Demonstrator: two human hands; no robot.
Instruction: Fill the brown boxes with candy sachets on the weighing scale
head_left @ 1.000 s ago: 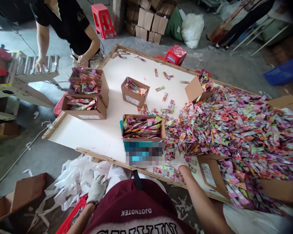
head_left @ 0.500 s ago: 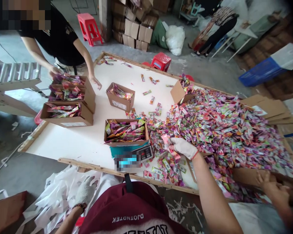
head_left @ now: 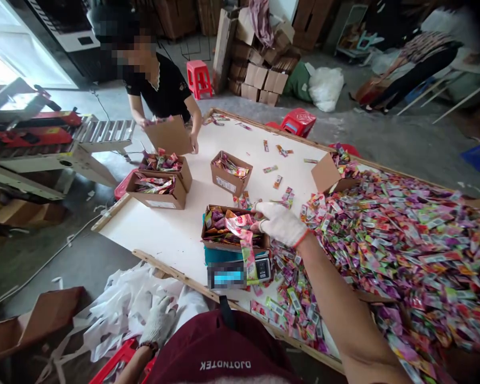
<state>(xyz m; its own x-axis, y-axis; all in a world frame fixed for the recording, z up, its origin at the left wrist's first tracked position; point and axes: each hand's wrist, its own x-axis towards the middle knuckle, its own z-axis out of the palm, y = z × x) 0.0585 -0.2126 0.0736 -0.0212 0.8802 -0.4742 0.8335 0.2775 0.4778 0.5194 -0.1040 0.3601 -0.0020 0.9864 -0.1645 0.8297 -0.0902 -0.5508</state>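
Note:
My right hand (head_left: 282,221), in a white glove, is at the right rim of a cardboard box (head_left: 235,246) full of colourful packets, gripping several pink and green packets (head_left: 246,234) that hang over the box's front. That box stands on a teal-topped scale (head_left: 260,268) whose display is blurred. On the right of the scale spreads a large heap of packets (head_left: 400,234). My left hand (head_left: 158,320), gloved too, is low beside my lap near white plastic strips (head_left: 124,298), fingers apart, holding nothing visible.
Across the white table (head_left: 160,234), a person in black tilts a box (head_left: 168,136) beside two filled boxes (head_left: 156,198). Another filled box (head_left: 229,178) stands mid-table. A tipped carton (head_left: 326,173) borders the heap. Red stools (head_left: 298,122) stand behind.
My right hand has moved left from the heap to the box on the scale, with packets in it. The person opposite has lifted and tilted a box. The view has shifted left.

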